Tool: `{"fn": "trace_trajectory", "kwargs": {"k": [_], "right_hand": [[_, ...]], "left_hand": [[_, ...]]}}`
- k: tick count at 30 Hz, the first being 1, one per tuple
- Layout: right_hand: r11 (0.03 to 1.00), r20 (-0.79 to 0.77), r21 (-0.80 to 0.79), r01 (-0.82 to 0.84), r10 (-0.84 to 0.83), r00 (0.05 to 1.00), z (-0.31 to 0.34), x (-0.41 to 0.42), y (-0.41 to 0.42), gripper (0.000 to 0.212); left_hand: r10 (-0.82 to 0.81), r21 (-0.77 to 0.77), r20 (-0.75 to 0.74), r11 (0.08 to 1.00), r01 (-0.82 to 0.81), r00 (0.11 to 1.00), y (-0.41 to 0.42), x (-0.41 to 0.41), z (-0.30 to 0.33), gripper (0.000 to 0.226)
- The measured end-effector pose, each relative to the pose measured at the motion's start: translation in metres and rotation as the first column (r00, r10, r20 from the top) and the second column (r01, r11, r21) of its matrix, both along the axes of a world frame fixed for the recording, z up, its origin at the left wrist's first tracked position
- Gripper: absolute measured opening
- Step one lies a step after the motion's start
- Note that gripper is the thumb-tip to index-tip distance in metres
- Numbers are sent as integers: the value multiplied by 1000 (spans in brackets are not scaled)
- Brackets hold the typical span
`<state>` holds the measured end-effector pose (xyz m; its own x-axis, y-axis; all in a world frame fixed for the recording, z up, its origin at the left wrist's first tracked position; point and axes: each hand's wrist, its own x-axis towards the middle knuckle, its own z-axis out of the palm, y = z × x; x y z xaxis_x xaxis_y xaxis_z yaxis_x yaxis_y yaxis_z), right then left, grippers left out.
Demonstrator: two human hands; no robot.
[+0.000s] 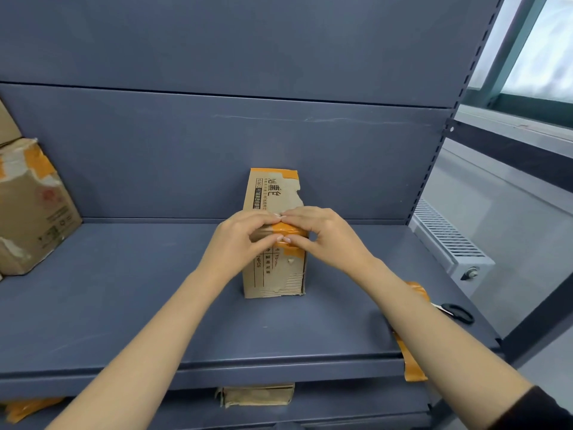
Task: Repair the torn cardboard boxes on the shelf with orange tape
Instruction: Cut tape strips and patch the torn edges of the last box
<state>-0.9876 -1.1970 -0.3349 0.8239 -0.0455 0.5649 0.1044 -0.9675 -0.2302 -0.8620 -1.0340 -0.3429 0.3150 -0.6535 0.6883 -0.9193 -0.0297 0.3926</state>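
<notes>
A narrow torn cardboard box (273, 274) lies lengthwise in the middle of the blue-grey shelf (124, 305), with orange tape at its far end. Across its top runs a strip of orange tape (290, 228). My left hand (242, 240) and my right hand (322, 234) meet over that strip, thumbs and fingertips pressed on it and on the box's top edges. The orange tape roll (417, 290) sits at the right of the shelf, mostly hidden behind my right forearm, with a loose end of tape (410, 361) hanging over the shelf's front edge.
Black-handled scissors (457, 311) lie near the shelf's right edge. A larger taped, torn box (34, 209) stands at the far left. On the lower shelf lie a small torn box (257, 395) and orange tape scraps (28, 408). A radiator (449, 237) stands to the right.
</notes>
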Motion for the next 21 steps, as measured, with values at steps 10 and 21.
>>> {"fn": "trace_trajectory", "kwargs": {"k": [10, 21], "right_hand": [[996, 9, -53, 78, -78, 997, -18, -8, 7, 61], [993, -79, -72, 92, -98, 992, -18, -8, 4, 76]], "left_hand": [[-75, 92, 122, 994, 64, 990, -1, 9, -14, 60], [-74, 98, 176, 994, 57, 982, -4, 13, -20, 64]]}}
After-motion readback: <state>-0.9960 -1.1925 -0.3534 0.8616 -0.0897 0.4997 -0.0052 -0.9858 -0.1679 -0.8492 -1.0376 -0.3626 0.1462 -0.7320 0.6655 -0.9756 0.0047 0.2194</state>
